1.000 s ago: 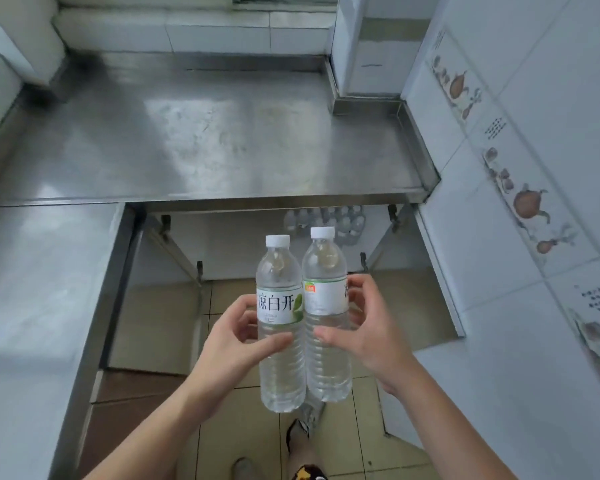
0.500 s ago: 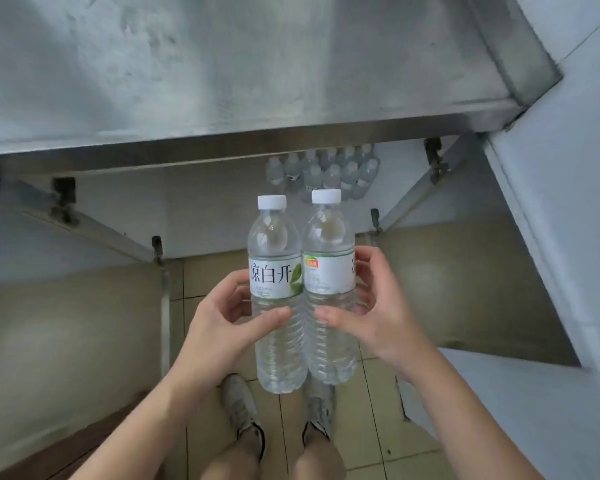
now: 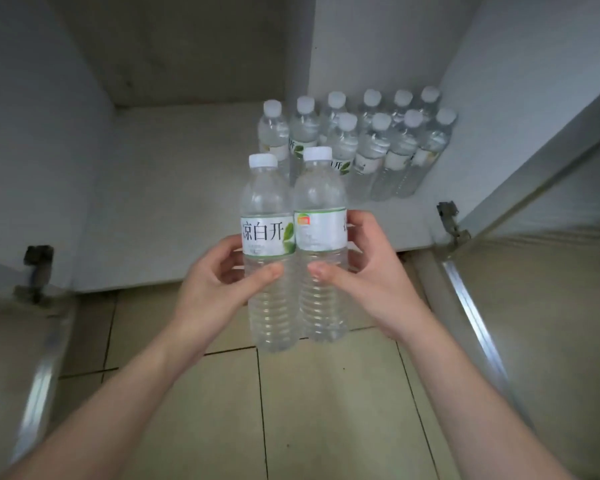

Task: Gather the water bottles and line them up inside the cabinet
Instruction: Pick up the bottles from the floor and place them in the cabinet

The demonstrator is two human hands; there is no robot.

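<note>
Beige floor tiles [image 3: 326,403] run up to an open cabinet [image 3: 187,188] whose white interior floor carries a group of stored bottles [image 3: 368,147] standing upright in two rows at the right rear, close to the right wall; hinges and open doors show at both sides. Two further water bottles are held upright and side by side in front of the cabinet opening, above the tiles and touching each other. The left hand [image 3: 219,282] grips the left bottle [image 3: 267,237] below its label, thumb across the front and fingers [image 3: 222,251] curled round the back. The right hand [image 3: 364,271] grips the right bottle [image 3: 321,230] the same way, thumb in front, fingers [image 3: 361,226] wrapped behind at label height. Both grips appear firm and closed round the bodies, not flat. Judged step: carry the pair into the cabinet and set it down. To do this well, keep both bottles vertical, lower them onto the cabinet floor at the left end of the front row, bases flat, then slide them against the neighbouring bottles before releasing, so that no standing bottle is knocked over.
</note>
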